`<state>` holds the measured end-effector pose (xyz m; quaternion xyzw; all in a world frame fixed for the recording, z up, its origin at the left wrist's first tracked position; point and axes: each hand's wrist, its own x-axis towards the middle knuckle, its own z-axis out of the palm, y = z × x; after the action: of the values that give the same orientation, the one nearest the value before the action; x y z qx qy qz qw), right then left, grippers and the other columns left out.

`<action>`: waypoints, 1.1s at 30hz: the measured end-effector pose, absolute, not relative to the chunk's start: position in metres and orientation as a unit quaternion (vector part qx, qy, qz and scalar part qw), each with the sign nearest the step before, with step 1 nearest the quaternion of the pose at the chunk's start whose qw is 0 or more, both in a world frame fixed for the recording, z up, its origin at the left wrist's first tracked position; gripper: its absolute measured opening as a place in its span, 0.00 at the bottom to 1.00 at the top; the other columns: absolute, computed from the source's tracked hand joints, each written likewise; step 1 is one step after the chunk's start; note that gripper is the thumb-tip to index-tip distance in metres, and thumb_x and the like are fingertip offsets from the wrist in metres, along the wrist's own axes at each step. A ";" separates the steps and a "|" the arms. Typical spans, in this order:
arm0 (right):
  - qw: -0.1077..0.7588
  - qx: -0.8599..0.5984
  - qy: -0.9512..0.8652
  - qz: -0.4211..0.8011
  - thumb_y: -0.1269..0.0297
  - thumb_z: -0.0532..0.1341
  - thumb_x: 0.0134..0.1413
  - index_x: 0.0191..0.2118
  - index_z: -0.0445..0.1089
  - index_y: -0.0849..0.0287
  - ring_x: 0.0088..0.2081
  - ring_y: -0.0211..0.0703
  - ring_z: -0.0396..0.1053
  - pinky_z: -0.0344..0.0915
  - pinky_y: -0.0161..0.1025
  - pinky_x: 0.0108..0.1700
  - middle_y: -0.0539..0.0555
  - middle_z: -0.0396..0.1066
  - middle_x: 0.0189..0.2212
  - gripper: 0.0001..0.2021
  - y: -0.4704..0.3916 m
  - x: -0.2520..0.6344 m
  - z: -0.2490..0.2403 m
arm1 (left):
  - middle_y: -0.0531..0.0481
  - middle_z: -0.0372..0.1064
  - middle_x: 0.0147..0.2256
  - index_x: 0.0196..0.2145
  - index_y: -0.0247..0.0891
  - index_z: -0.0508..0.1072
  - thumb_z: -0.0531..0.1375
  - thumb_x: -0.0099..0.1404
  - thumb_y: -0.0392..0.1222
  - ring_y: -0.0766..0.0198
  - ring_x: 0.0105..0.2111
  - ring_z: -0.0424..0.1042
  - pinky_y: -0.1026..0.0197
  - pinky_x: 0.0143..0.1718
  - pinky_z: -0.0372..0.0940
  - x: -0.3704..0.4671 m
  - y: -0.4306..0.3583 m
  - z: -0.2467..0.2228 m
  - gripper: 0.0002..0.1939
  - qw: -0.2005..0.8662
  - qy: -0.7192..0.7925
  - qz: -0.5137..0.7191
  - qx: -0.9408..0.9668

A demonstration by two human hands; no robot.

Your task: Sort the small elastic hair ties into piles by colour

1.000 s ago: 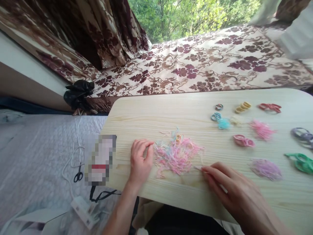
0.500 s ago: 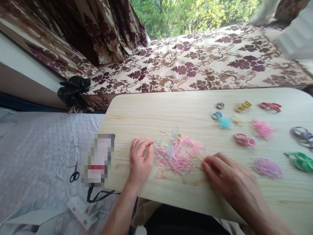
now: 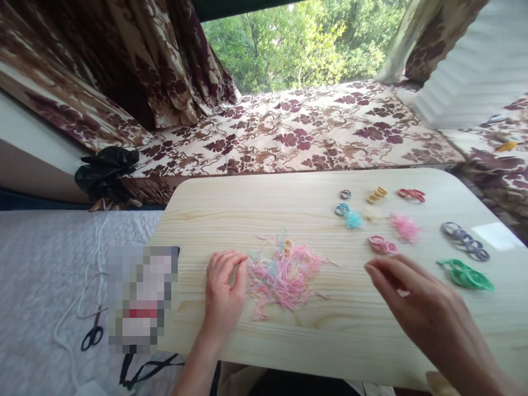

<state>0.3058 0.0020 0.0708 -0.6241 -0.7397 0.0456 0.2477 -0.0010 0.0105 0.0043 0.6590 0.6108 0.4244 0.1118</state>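
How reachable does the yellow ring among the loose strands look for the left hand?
Probably yes: the left hand is beside the near-left part of the strands, the yellow ring shows near their far edge, and the right hand is off to the right.

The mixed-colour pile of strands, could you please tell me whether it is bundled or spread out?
Spread out: the mixed-colour strands lie loose at many angles on the table, with a stray piece apart.

Pixelation obscures the oblong object (image 3: 144, 300). The lower frame edge truncates the left forearm (image 3: 197, 357). Contents of the right hand (image 3: 416, 294) are indiscernible.
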 end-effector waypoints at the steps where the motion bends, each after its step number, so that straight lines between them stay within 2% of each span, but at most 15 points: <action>1: 0.244 -0.643 -0.726 0.027 0.53 0.52 0.65 0.35 0.69 0.53 0.28 0.40 0.70 0.62 0.39 0.31 0.51 0.73 0.33 0.14 0.007 0.313 0.075 | 0.49 0.75 0.37 0.37 0.42 0.74 0.56 0.69 0.38 0.57 0.43 0.72 0.45 0.56 0.62 -0.001 0.011 0.004 0.07 0.113 0.610 0.427 0.658; 6: 0.185 -0.730 -0.657 -0.034 0.55 0.55 0.61 0.33 0.71 0.54 0.30 0.45 0.68 0.58 0.41 0.31 0.56 0.75 0.35 0.12 0.042 0.336 0.085 | 0.49 0.75 0.37 0.37 0.42 0.74 0.56 0.68 0.38 0.57 0.43 0.72 0.46 0.54 0.63 -0.002 0.011 0.003 0.07 0.114 0.602 0.433 0.661; 12: 0.132 -0.772 -0.622 -0.016 0.58 0.54 0.61 0.33 0.75 0.57 0.27 0.42 0.64 0.55 0.40 0.28 0.60 0.75 0.32 0.14 0.083 0.334 0.075 | 0.49 0.75 0.37 0.37 0.42 0.74 0.56 0.68 0.38 0.57 0.42 0.73 0.46 0.54 0.63 -0.002 0.011 0.002 0.07 0.110 0.599 0.435 0.663; 17: 0.130 -0.771 -0.624 -0.014 0.58 0.56 0.59 0.34 0.76 0.57 0.27 0.42 0.65 0.56 0.40 0.27 0.59 0.75 0.32 0.13 0.077 0.329 0.082 | 0.49 0.76 0.37 0.37 0.42 0.74 0.56 0.68 0.38 0.56 0.43 0.73 0.44 0.58 0.60 -0.002 0.010 0.001 0.07 0.109 0.603 0.433 0.660; 20: 0.168 -0.740 -0.651 -0.020 0.56 0.56 0.60 0.37 0.75 0.55 0.30 0.44 0.70 0.60 0.40 0.29 0.57 0.76 0.36 0.13 0.051 0.322 0.088 | 0.50 0.77 0.38 0.37 0.43 0.74 0.56 0.68 0.38 0.57 0.43 0.73 0.44 0.59 0.59 -0.002 0.010 0.001 0.07 0.109 0.606 0.433 0.658; 22: 0.195 -0.696 -0.691 0.001 0.53 0.55 0.61 0.39 0.75 0.53 0.28 0.42 0.71 0.62 0.39 0.28 0.55 0.77 0.37 0.15 0.032 0.317 0.086 | 0.50 0.77 0.38 0.37 0.43 0.74 0.56 0.68 0.38 0.57 0.44 0.73 0.44 0.60 0.58 -0.002 0.010 0.002 0.07 0.110 0.607 0.431 0.659; 25: 0.196 -0.645 -0.736 0.058 0.52 0.52 0.62 0.38 0.75 0.55 0.23 0.38 0.70 0.63 0.37 0.25 0.54 0.77 0.34 0.17 0.011 0.309 0.069 | 0.50 0.77 0.38 0.37 0.43 0.74 0.56 0.68 0.37 0.57 0.43 0.73 0.44 0.60 0.58 -0.001 0.010 0.003 0.07 0.111 0.608 0.427 0.660; 29: 0.192 -0.644 -0.738 0.062 0.50 0.50 0.63 0.40 0.74 0.57 0.22 0.41 0.70 0.61 0.37 0.22 0.53 0.74 0.27 0.20 0.006 0.302 0.042 | 0.50 0.76 0.37 0.36 0.42 0.74 0.55 0.68 0.37 0.57 0.42 0.73 0.45 0.58 0.60 0.001 0.010 0.005 0.07 0.108 0.609 0.432 0.657; 31: 0.186 -0.643 -0.741 0.055 0.50 0.50 0.63 0.40 0.73 0.56 0.23 0.41 0.71 0.61 0.37 0.23 0.53 0.74 0.28 0.19 0.009 0.297 0.036 | 0.50 0.76 0.36 0.36 0.42 0.74 0.55 0.68 0.37 0.57 0.42 0.73 0.45 0.57 0.61 0.001 0.011 0.007 0.07 0.108 0.610 0.432 0.656; 33: 0.176 -0.630 -0.754 0.059 0.52 0.50 0.63 0.37 0.73 0.55 0.24 0.41 0.72 0.61 0.37 0.23 0.52 0.74 0.29 0.17 0.013 0.290 0.036 | 0.50 0.76 0.36 0.36 0.42 0.74 0.55 0.68 0.37 0.57 0.42 0.74 0.46 0.57 0.62 0.002 0.011 0.008 0.07 0.107 0.613 0.431 0.654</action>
<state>0.2896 0.0126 0.0361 -0.6299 -0.7540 0.0594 0.1763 0.0022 0.0106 0.0079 0.6536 0.6129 0.4308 0.1072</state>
